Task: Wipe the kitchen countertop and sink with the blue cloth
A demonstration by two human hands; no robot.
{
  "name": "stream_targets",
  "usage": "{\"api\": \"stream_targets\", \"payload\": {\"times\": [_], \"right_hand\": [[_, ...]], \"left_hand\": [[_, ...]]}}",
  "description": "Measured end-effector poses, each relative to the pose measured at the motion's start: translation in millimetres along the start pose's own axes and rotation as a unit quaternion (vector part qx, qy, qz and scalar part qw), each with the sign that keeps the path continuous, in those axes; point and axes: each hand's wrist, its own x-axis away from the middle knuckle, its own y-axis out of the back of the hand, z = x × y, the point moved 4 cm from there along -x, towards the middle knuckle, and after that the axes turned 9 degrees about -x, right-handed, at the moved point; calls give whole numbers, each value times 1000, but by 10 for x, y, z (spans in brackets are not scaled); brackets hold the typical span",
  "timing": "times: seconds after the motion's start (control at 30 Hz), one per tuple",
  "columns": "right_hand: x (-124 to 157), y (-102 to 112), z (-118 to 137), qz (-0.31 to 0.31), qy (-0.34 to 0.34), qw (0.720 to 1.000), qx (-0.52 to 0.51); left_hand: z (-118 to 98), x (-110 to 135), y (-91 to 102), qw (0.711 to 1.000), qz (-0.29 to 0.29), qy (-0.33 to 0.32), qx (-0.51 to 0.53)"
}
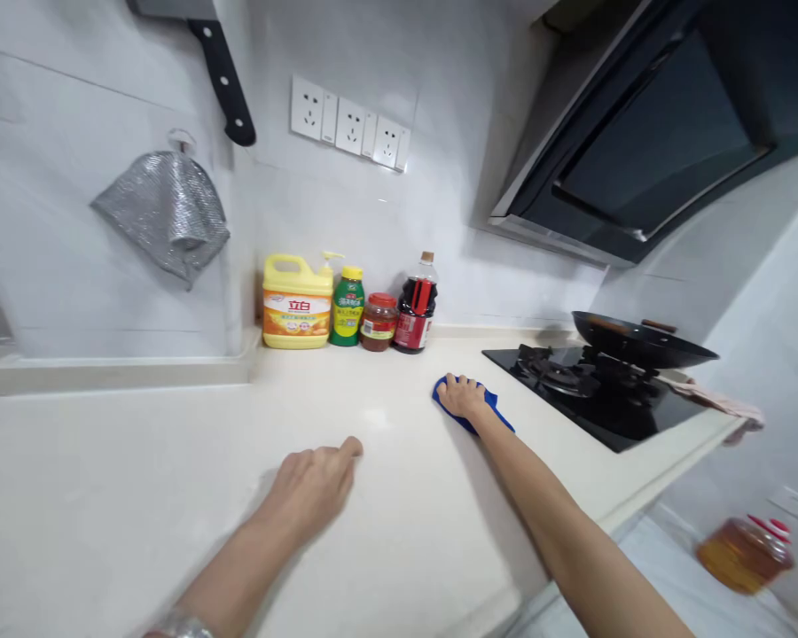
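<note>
Blue cloth (491, 402): Lies on the pale surface (399, 532), mostly covered by the right hand (462, 396), just beside the black cooktop (612, 427). Could bunch or fold under the palm, if pressed unevenly.
Right hand: Rests palm-down on the blue cloth, fingers bent and slightly apart, with the arm stretched well forward. Cannot tell gripping from mere pressing, with palm and fingertips hidden. Could slide off the fabric, if loaded only at one edge.
Left hand (316, 478): Rests low over the surface, well apart from the cloth, loosely curled with one digit extended. Shows nothing held; cannot tell about the hidden palm.
Dark sauce bottle (416, 310): Stands upright near the wall, beside the red-lidded jar (379, 323), green bottle (347, 310) and yellow jug (297, 306). Could topple, if struck by knuckles in a longer reach.
Black cooktop: Carries the wok (638, 341) and open burners. Could catch the cloth on its edge, if approached too fast. Cannot tell hot from cold.
</note>
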Motion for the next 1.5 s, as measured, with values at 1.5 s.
{"api": "stream_targets", "payload": {"times": [1.5], "right_hand": [[2524,241,1092,108,561,796,-203]], "left_hand": [[530,153,83,991,-63,114,21]]}}
